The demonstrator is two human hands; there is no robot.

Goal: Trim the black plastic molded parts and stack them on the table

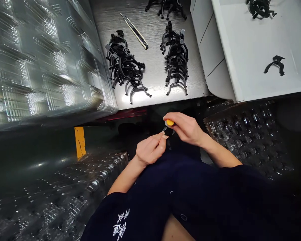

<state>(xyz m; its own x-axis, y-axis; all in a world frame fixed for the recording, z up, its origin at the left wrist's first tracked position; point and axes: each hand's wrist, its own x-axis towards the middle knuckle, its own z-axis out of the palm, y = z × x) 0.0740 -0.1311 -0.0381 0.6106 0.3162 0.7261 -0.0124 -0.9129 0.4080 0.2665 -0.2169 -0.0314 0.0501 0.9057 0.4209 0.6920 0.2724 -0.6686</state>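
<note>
Close to my body, both hands meet just below the bench edge. My right hand [187, 128] is closed round a small yellow-ended tool [169, 123]; most of it is hidden by the fingers, so its kind does not show. My left hand [152, 149] pinches a small dark plastic part [165, 128], mostly covered by the fingertips. The tool and the part are almost touching. Ahead on the metal bench lie a tangled pile of black plastic clips [126, 63] on the left and a neater row of similar clips [177, 62] on the right.
A utility knife [135, 31] lies between the piles. Stacked clear plastic trays [47, 60] rise at the left. A white bin [256, 40] at the right holds a loose black clip [276, 65] and a small heap. More clear trays [248, 137] stand below, on both sides.
</note>
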